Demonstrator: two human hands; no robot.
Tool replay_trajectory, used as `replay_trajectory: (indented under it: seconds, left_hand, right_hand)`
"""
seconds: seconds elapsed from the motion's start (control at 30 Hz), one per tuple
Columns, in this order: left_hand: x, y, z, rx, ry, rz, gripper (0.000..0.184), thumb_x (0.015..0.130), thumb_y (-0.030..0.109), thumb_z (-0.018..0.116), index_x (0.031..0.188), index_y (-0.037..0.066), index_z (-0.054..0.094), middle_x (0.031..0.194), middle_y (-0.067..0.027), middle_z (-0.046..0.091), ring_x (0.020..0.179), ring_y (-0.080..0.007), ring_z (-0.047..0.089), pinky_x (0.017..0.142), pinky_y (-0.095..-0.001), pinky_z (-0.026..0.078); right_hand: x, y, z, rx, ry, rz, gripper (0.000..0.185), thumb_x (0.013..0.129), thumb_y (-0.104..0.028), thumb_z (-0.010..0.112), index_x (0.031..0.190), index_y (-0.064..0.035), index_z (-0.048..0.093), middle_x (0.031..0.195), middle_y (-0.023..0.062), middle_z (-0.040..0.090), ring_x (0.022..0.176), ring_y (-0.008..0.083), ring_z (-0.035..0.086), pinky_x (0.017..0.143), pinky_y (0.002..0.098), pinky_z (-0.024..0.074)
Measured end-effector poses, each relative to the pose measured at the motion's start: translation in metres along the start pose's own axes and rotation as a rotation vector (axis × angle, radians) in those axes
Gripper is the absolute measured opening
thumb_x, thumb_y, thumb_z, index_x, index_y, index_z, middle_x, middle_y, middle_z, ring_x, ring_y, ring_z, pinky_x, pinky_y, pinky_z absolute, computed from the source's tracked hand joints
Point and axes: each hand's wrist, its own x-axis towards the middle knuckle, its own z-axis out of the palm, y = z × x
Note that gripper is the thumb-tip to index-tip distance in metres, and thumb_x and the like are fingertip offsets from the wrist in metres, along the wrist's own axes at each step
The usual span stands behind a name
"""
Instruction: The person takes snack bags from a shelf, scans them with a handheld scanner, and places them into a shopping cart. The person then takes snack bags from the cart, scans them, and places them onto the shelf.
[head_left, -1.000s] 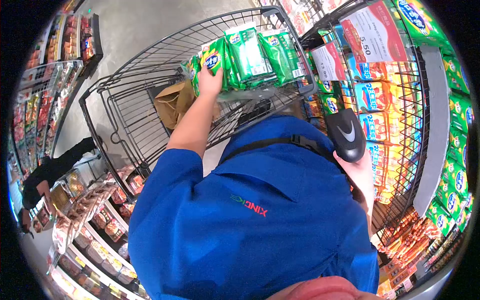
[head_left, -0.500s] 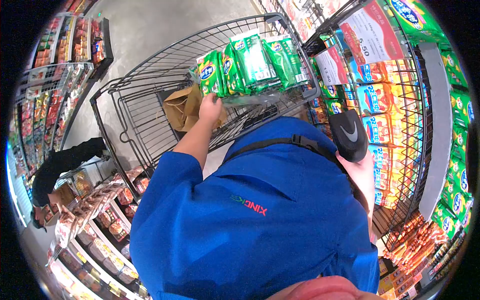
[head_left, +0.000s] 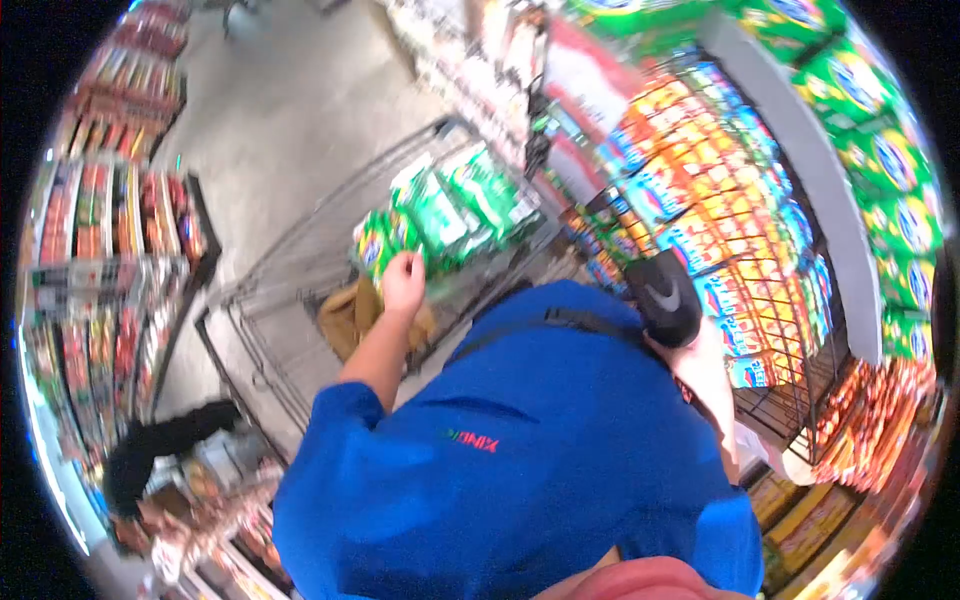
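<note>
My left hand (head_left: 404, 285) is closed in a fist-like shape over the shopping cart, against the near edge of several green packets (head_left: 440, 215). Motion blur hides what its fingers grip, if anything. Below it in the cart (head_left: 270, 350), a brown paper bag (head_left: 345, 318) lies partly behind my forearm. My right hand (head_left: 695, 355), beside my waist, is wrapped at the lower end of a black rounded thing (head_left: 662, 300) with a swoosh mark, which hides most of its fingers.
At my right a black wire rack (head_left: 760, 290) holds blue and orange packets, with more green packets (head_left: 910, 220) beyond it. Stocked shelves (head_left: 110, 240) line the left. A person in a black sleeve (head_left: 170, 445) is at the lower left. Grey floor (head_left: 290, 110) stretches ahead.
The view has swung, so the cart and its packets appear lower and further left, and the rack has shifted left. My left hand looks more closed and higher against the packets.
</note>
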Motion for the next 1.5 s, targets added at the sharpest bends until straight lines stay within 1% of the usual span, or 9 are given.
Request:
replay_trajectory:
  seconds: [0.13,0.23,0.43,0.6,0.9,1.07,1.2,1.4,1.5]
  left_hand:
    - [0.023,0.128,0.005,-0.354,-0.050,0.275,0.013,0.084,0.012,0.061,0.076,0.002,0.058,0.073,-0.0106,0.058,0.065,-0.0209,0.055,0.063,-0.0314,0.046]
    - [0.033,0.245,-0.006,-0.298,0.007,0.870,0.002,0.080,0.002,0.061,0.079,0.001,0.059,0.075,-0.0102,0.059,0.071,-0.0222,0.058,0.068,-0.0306,0.047]
    - [0.090,0.402,-0.003,-0.088,0.066,1.430,0.021,0.077,0.009,0.063,0.098,0.006,0.061,0.097,-0.0129,0.060,0.087,-0.0299,0.060,0.075,-0.0366,0.050]
    - [0.158,0.478,0.010,-0.025,0.229,1.135,0.039,0.080,0.006,0.051,0.119,0.006,0.051,0.113,-0.0198,0.055,0.088,-0.0352,0.059,0.078,-0.0402,0.048]
    - [0.204,0.489,0.010,0.247,0.195,1.000,0.012,0.080,0.013,0.051,0.089,0.008,0.057,0.092,-0.0195,0.061,0.087,-0.0376,0.059,0.076,-0.0450,0.046]
    - [0.169,0.489,-0.021,-0.537,0.212,1.214,0.011,0.081,-0.006,0.044,0.081,0.004,0.049,0.080,-0.0050,0.052,0.077,-0.0120,0.049,0.072,-0.0258,0.042]
    - [0.104,0.506,-0.046,-0.956,0.155,1.359,0.016,0.077,-0.011,0.049,0.082,0.005,0.046,0.091,-0.0082,0.051,0.085,-0.0167,0.049,0.085,-0.0313,0.041]
    - [0.044,0.479,-0.015,-1.752,-0.941,0.963,0.017,0.092,0.022,0.041,0.087,0.006,0.047,0.099,-0.0119,0.049,0.094,-0.0327,0.055,0.071,-0.0487,0.054]
    - [-0.002,0.477,0.013,-2.026,-1.193,0.839,0.016,0.092,0.025,0.043,0.096,0.010,0.047,0.103,-0.0106,0.046,0.102,-0.0388,0.052,0.068,-0.0517,0.056]
  right_hand:
    - [-0.021,0.010,-0.017,0.069,0.138,-0.156,0.058,0.071,-0.002,0.070,0.126,-0.0039,0.051,0.119,0.0131,0.059,0.112,0.0187,0.054,0.096,0.0324,0.0397]
    - [-0.035,0.025,-0.026,0.251,0.151,-0.170,0.063,0.070,-0.003,0.071,0.129,-0.0021,0.047,0.123,0.0130,0.056,0.116,0.0184,0.051,0.098,0.0322,0.0381]
    - [-0.069,0.048,-0.033,0.341,0.284,-0.171,0.070,0.067,-0.002,0.074,0.131,-0.0021,0.045,0.125,0.0101,0.055,0.116,0.0174,0.051,0.098,0.0317,0.0379]
    - [-0.099,0.072,-0.032,0.240,0.438,-0.060,0.060,0.066,0.000,0.074,0.122,-0.0044,0.052,0.117,0.0095,0.060,0.106,0.0165,0.056,0.092,0.0317,0.0427]
    - [-0.124,0.111,-0.016,0.545,0.649,0.032,0.051,0.066,0.000,0.074,0.113,-0.0034,0.056,0.104,0.0077,0.064,0.096,0.0142,0.058,0.087,0.0308,0.0444]
    - [-0.130,0.096,-0.033,0.584,0.583,0.054,0.052,0.066,0.001,0.076,0.114,-0.0023,0.056,0.105,0.0075,0.064,0.097,0.0132,0.057,0.087,0.0292,0.0439]
    - [-0.122,0.074,-0.055,0.327,0.445,0.006,0.059,0.062,-0.002,0.078,0.116,-0.0029,0.055,0.109,0.0076,0.062,0.098,0.0136,0.057,0.087,0.0299,0.0449]
    - [-0.076,0.042,-0.097,-0.039,0.271,-0.459,0.077,0.061,-0.032,0.076,0.126,-0.0017,0.049,0.130,0.0147,0.050,0.119,0.0296,0.049,0.103,0.0424,0.0336]
    - [-0.031,0.025,-0.093,0.570,0.026,-0.863,0.085,0.068,-0.046,0.071,0.134,-0.0023,0.041,0.133,0.0212,0.045,0.120,0.0322,0.048,0.097,0.0410,0.0395]
